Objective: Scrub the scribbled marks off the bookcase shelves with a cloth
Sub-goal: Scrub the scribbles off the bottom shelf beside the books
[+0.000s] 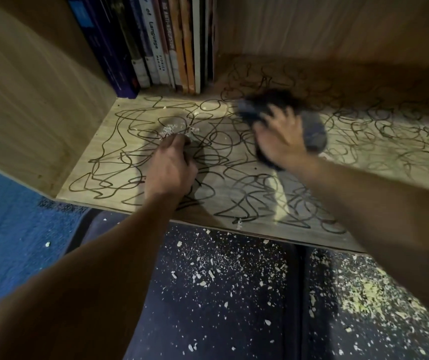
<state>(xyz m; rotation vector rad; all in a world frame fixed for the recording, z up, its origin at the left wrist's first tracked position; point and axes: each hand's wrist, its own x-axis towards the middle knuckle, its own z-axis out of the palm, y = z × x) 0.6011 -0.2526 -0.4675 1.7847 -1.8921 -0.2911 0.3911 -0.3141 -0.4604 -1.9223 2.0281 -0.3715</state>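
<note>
The wooden bookcase shelf (pixel 120 152) is covered with looping black scribbled marks (pixel 234 183) from left to right. A dark blue-grey cloth (pixel 314 132) lies on the shelf's middle, blurred by motion. My right hand (pixel 279 137) presses down on it with fingers spread over the top. My left hand (pixel 169 165) rests on the shelf to the left, fingers curled with their tips beside a small heap of white crumbs (pixel 168 130). I see nothing held in it.
A row of upright books (pixel 161 42) fills the shelf's back left corner. The shelf's left side wall (pixel 26 105) is close to my left hand. Below the shelf edge, white flakes (pixel 208 274) litter dark fabric, and blue carpet (pixel 8 229) lies to the left.
</note>
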